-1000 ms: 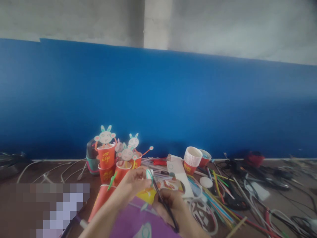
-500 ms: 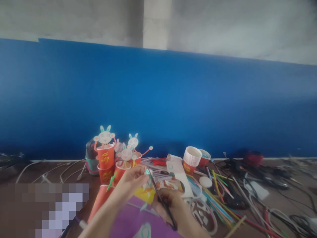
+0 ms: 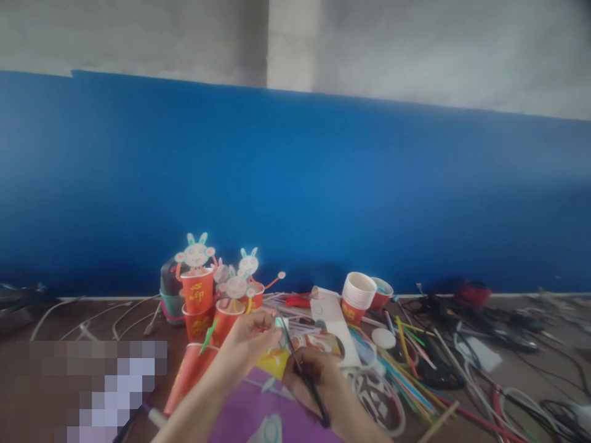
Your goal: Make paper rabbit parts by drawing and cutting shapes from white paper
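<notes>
My left hand (image 3: 253, 338) pinches a small piece of white paper (image 3: 281, 323) with green lines on it. In my right hand (image 3: 314, 376) is a pair of dark scissors (image 3: 299, 363), its blades pointing up and away to the left, right beside the paper. Below both hands lies a purple sheet (image 3: 249, 409) with a white paper cutout (image 3: 268, 429) on it. Left of my left hand stand red paper cups (image 3: 198, 290), and a paper rabbit figure (image 3: 196, 254) rises from the top one.
A stack of white-rimmed paper cups (image 3: 359, 292) stands beyond my right hand, near a curled paper strip (image 3: 336, 326). Coloured sticks (image 3: 404, 387) and a roll of tape (image 3: 397, 412) lie to the right, with tangled cables (image 3: 545, 400) farther over. A blue panel (image 3: 295, 184) rises behind.
The paper piece and my left fingers have shifted slightly to the right. My right hand with the scissors stays in nearly the same place.
</notes>
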Motion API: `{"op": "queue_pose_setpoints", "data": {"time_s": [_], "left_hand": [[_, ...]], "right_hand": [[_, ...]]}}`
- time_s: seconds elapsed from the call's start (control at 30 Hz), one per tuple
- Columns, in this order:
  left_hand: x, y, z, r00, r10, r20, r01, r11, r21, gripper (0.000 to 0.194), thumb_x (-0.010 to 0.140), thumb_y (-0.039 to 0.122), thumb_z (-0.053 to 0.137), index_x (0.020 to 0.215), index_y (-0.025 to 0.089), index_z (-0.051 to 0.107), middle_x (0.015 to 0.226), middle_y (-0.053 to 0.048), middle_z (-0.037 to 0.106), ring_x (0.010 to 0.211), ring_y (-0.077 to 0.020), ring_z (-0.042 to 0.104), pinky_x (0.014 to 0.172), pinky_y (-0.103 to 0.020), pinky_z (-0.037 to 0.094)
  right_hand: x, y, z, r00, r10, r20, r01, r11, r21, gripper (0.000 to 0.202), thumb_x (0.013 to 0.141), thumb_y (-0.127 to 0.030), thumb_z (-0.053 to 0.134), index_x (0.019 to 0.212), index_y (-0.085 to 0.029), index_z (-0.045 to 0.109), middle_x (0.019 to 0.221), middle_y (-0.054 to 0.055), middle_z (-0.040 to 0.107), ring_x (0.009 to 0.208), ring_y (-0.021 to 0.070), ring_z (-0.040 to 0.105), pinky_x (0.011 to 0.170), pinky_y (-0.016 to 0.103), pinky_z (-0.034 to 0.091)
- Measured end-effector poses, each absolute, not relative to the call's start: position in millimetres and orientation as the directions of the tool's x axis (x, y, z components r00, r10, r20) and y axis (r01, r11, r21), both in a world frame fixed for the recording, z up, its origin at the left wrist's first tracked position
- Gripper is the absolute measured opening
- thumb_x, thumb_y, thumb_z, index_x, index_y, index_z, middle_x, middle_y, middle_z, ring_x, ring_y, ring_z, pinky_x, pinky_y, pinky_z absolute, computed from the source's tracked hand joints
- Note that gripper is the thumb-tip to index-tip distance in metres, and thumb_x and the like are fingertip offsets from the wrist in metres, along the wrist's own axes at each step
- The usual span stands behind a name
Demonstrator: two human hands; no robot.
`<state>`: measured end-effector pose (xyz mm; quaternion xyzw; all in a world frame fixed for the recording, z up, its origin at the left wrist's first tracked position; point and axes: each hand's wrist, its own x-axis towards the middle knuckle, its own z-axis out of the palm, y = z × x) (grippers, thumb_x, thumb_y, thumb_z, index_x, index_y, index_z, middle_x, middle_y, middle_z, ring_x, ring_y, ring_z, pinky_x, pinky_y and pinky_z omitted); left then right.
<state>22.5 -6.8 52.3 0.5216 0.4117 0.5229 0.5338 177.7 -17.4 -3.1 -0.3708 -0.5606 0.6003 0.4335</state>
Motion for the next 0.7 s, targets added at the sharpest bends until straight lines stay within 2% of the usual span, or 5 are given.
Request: {"op": "queue_pose_setpoints", "data": {"time_s": [0.23, 0.6, 0.7], "left_hand": [[26.0, -3.5, 47.1, 0.111, 0.986, 0.123, -0.188, -0.101, 0.977, 0.03, 0.066, 0.031, 0.071, 0.053, 0.016, 0.048, 0.067, 0.002, 0.046, 0.056, -0.0078, 0.037, 0.051, -0.021, 0.028], [27.1, -6.3, 52.1, 0.103, 0.99, 0.095, -0.132, -0.081, 0.988, 0.03, 0.065, 0.035, 0.069, 0.054, 0.017, 0.048, 0.064, 0.004, 0.043, 0.055, -0.008, 0.036, 0.054, -0.023, 0.028], [26.4, -6.2, 52.3, 0.103, 0.99, 0.092, -0.146, -0.077, 0.986, 0.031, 0.064, 0.036, 0.07, 0.054, 0.017, 0.047, 0.07, 0.003, 0.047, 0.057, -0.0081, 0.038, 0.054, -0.023, 0.028]], "right_hand": [[180.6, -16.9, -2.1, -0.397, 0.918, -0.024, -0.063, -0.053, -0.997, 0.031, 0.061, -0.044, 0.08, 0.071, -0.018, 0.064, 0.042, -0.008, 0.045, 0.032, 0.0057, 0.034, 0.033, 0.02, 0.024], [176.2, -12.7, -11.7, -0.359, 0.933, 0.027, -0.051, 0.01, -0.999, 0.032, 0.061, -0.044, 0.08, 0.066, -0.017, 0.064, 0.048, -0.005, 0.047, 0.044, 0.009, 0.044, 0.041, 0.02, 0.033], [176.9, -12.9, -9.5, -0.338, 0.939, 0.065, -0.051, 0.05, -0.997, 0.031, 0.062, -0.044, 0.079, 0.064, -0.017, 0.064, 0.048, -0.004, 0.048, 0.045, 0.0098, 0.046, 0.041, 0.02, 0.034]]}}
